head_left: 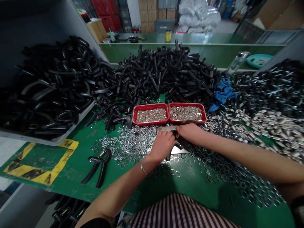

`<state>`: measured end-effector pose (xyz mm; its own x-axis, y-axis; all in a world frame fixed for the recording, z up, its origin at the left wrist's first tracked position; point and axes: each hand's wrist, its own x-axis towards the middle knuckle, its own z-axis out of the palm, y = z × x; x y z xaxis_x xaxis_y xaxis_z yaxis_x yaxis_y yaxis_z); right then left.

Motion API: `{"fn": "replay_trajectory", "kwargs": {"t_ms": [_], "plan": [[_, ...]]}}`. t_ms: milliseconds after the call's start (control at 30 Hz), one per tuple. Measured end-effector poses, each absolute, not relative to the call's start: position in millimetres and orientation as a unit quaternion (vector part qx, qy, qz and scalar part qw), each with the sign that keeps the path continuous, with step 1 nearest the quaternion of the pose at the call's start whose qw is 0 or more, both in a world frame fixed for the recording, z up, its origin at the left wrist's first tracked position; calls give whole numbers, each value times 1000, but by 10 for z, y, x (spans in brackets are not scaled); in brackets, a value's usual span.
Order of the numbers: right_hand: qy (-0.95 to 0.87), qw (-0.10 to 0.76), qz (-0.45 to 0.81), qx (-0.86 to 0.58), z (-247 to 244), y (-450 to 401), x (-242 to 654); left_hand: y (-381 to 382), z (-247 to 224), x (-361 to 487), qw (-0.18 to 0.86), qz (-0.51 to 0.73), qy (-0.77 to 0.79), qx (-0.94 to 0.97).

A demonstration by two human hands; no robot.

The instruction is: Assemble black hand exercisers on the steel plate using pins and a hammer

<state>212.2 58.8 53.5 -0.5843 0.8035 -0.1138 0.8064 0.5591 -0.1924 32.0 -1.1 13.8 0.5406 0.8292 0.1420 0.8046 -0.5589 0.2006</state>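
Note:
Over a shiny metal plate (183,150), my left hand (163,144) is closed round a black plastic handle piece (178,145). My right hand (190,132) comes in from the other side, fingers pinched at the top of the same black piece; the fingers hide most of it. Left of the hands, a hand grip exerciser (101,166) with two black handles and a spring lies on the green table (190,196). Just beyond the plate stand a left red tray (150,123) and a right red tray (204,118), both holding small metal parts.
Black handles (154,69) are heaped at the back, more in a grey bin (78,126) at left. Small nuts (133,139) and metal rings (242,183) are spread around. Metal cylinders (277,126), a blue cloth (223,90) and a glass bottle (237,61) are at right.

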Motion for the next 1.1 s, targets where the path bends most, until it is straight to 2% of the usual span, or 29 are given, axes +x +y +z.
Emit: {"fn": "replay_trajectory", "kwargs": {"t_ms": [200, 267, 367, 533, 667, 733, 800, 867, 933, 1033, 1100], "plan": [[816, -54, 50, 573, 451, 157, 2782, -223, 90, 332, 74, 109, 488, 863], [813, -34, 56, 578, 379, 183, 2928, -212, 98, 352, 73, 94, 482, 868], [845, -20, 19, 535, 351, 283, 3018, -208, 130, 380, 48, 65, 475, 876], [827, -107, -74, 547, 505, 176, 2890, -306, 137, 407, 28, 64, 519, 852], [814, -33, -139, 563, 569, 66, 2815, -367, 105, 458, 19, 72, 545, 835], [789, -23, -224, 571, 587, 71, 2856, -369, 112, 479, 18, 73, 544, 835], [731, -72, -348, 583, 612, 85, 2951, -342, 155, 477, 25, 83, 539, 838], [650, -142, -445, 599, 638, 101, 3098, -280, 230, 440, 57, 109, 542, 831], [592, -196, -468, 626, 657, 141, 3305, -189, 304, 367, 142, 156, 551, 808], [583, -180, -385, 692, 682, 272, 3689, -61, 322, 225, 310, 237, 563, 729], [616, -118, -249, 738, 704, 364, 3896, -33, 254, 144, 337, 263, 581, 693]]}}
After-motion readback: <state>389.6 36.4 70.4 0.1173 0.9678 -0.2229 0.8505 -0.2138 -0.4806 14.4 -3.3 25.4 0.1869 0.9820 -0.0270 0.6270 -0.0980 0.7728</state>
